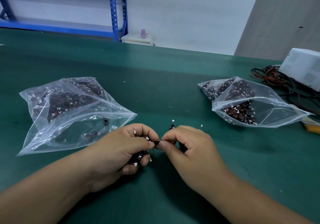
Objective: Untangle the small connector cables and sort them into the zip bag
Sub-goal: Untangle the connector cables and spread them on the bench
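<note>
Between left bag (52, 137) and right bag (278, 118), left hand (119, 149) and right hand (190, 147) pinching cable tangle (141, 156).

Right of the left zip bag (69, 113), a broad lane of bare green mat (155, 85) runs to the far edge, bounded on its other side by the right zip bag (256, 109). Just off the left bag's near right corner, the left hand (124, 147) grips and the right hand (188, 146) pinches a clump of connector cables (147, 138), blocking that lane's near end. The bag's mouth gapes toward them. Behind the bag the mat lies open. Far to its right, past the other bag, a white box (303, 68) and tangled cords (277, 83) crowd the mat.
</note>
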A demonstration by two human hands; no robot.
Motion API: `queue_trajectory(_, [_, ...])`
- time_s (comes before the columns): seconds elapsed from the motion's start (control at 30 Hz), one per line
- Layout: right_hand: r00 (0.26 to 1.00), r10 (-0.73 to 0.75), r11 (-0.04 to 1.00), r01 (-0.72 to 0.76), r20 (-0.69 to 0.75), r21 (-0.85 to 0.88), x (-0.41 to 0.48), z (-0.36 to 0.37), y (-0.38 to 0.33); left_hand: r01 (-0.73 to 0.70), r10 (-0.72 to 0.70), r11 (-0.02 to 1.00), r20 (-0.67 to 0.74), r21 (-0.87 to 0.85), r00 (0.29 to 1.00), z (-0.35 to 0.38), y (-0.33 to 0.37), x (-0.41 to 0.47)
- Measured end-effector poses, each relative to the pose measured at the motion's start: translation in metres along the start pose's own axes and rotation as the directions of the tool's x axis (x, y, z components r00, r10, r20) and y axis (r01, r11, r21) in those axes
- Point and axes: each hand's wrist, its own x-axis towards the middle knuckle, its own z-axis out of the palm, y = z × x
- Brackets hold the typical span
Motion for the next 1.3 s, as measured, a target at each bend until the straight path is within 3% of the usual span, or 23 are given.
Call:
queue_trajectory(0.17, [0.993, 0.031, 0.992, -0.016, -0.117, 0.124, 0.001, -0.004, 0.003, 0.020, -0.030, 0.988, -0.063, -0.152, 0.998, -0.003, -0.002, 0.005])
queue_trajectory(0.4, [0.901, 0.331, 0.922, -0.245, -0.280, 0.299, 0.011, -0.018, 0.022, 0.087, -0.121, 0.949, -0.096, -0.302, 0.988, -0.011, -0.001, 0.008])
queue_trajectory(0.53, [0.837, 0.471, 0.869, -0.386, -0.278, 0.311, 0.015, -0.023, 0.038, 0.137, -0.189, 0.898, -0.085, -0.419, 0.978, -0.013, 0.005, 0.008])
queue_trajectory(0.67, [0.830, 0.496, 0.862, -0.435, -0.256, 0.261, 0.016, -0.024, 0.046, 0.153, -0.215, 0.880, -0.089, -0.449, 0.973, -0.013, 0.006, 0.009])
queue_trajectory(0.8, [0.873, 0.425, 0.904, -0.420, -0.240, 0.076, 0.016, -0.022, 0.047, 0.169, -0.224, 0.881, -0.073, -0.443, 0.972, -0.014, 0.006, 0.008])
queue_trajectory(1.0, [0.883, 0.386, 0.921, -0.384, -0.268, 0.062, 0.014, -0.021, 0.048, 0.135, -0.196, 0.918, -0.133, -0.372, 0.971, -0.010, 0.002, 0.008])
queue_trajectory(1.17, [0.974, 0.066, 0.992, -0.087, -0.216, -0.092, 0.009, -0.020, 0.030, 0.078, -0.101, 0.970, -0.088, -0.229, 0.991, -0.006, -0.001, 0.004])
queue_trajectory(1.3, [0.985, -0.143, 0.984, 0.131, -0.096, -0.119, 0.000, -0.011, 0.010, 0.034, -0.038, 0.988, -0.030, -0.152, 0.999, -0.003, -0.002, 0.002])
